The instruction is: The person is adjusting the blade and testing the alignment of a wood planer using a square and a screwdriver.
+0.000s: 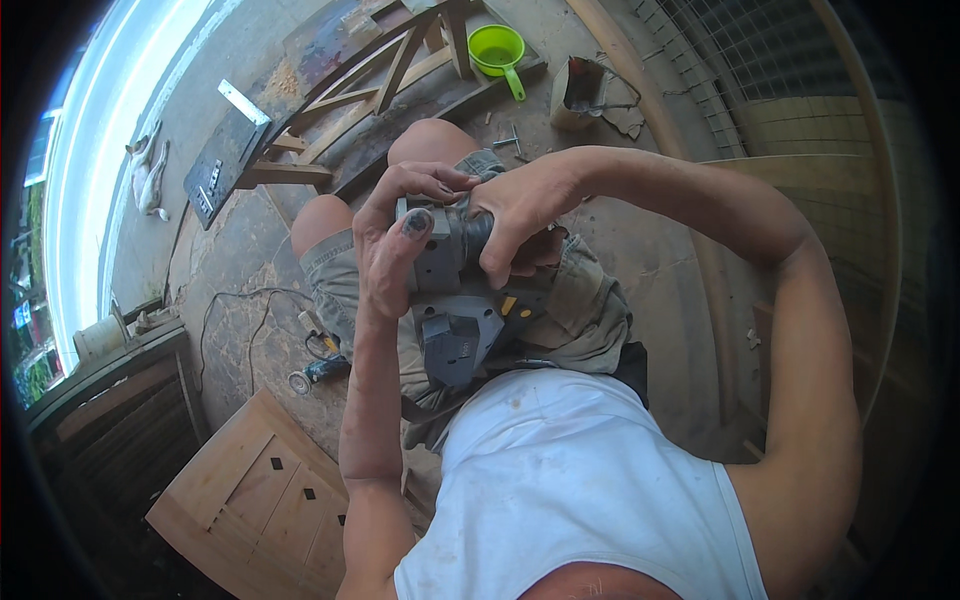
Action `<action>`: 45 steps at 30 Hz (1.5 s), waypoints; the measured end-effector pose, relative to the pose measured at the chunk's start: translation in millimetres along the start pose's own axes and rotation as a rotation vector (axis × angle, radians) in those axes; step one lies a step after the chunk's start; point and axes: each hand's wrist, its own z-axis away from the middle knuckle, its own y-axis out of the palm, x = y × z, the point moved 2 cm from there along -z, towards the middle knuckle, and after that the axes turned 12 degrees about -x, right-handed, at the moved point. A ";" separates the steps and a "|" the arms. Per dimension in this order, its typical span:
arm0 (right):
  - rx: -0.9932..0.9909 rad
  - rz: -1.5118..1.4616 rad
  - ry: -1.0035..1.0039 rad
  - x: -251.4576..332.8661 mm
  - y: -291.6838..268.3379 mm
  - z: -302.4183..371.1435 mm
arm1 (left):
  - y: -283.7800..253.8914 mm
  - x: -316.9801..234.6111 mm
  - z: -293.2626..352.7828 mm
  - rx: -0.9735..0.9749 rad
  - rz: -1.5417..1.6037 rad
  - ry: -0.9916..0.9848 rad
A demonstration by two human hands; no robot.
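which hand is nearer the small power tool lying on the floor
Left. The left hand holds the left of the grey tool, up and slightly right of the small power tool in the picture; the right hand holds the grey tool's right side, farther off.

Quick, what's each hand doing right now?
Left hand: curled closed, holding the side of the grey power tool.
Right hand: closed around the tool's dark round part.

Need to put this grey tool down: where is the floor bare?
Bare floor lies right, between the shorts and long wooden beam, and left, between the black board and cable. Crowded: left around the angle grinder and wooden panel; ahead around the wooden frame and green pan.
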 end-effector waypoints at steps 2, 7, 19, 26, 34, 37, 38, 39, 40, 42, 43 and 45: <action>-0.048 0.093 -0.033 0.3 0.0 -0.1 | -0.7 0.5 0.2 -0.010 0.005 -0.012; -0.205 0.205 -0.184 -1.4 14.2 12.7 | 2.6 -0.6 10.1 0.035 0.041 0.039; -0.781 0.123 -0.840 112.9 -83.2 2.7 | -11.1 -5.3 17.2 0.044 -0.067 -0.292; -0.359 0.236 -0.664 117.7 -38.5 -47.6 | -13.6 0.6 25.3 -0.081 0.028 -0.240; -0.319 0.323 -0.452 121.4 -7.1 -39.8 | -17.1 6.9 33.6 -0.104 -0.049 -0.300; -0.519 0.125 -0.798 149.8 -57.9 -39.5 | -16.3 11.1 30.1 -0.022 -0.009 -0.261; -0.671 0.070 -0.798 167.9 -69.9 -25.1 | -16.9 8.4 31.5 -0.051 -0.017 -0.258; -0.652 0.070 -0.806 167.1 -68.3 -29.1 | -17.1 4.8 30.2 -0.045 -0.028 -0.281; -0.637 0.075 -0.840 162.9 -64.1 -35.1 | -15.9 1.4 29.3 -0.038 -0.036 -0.305; -0.628 0.086 -0.871 150.9 -42.9 -44.2 | -11.6 -0.1 26.9 -0.050 -0.018 -0.281; -0.489 0.108 -0.721 138.7 -15.1 -50.8 | -12.7 4.7 30.0 -0.068 -0.057 -0.242; -0.380 0.034 -0.612 129.9 -19.8 -59.5 | -12.1 8.0 25.4 -0.069 -0.083 -0.204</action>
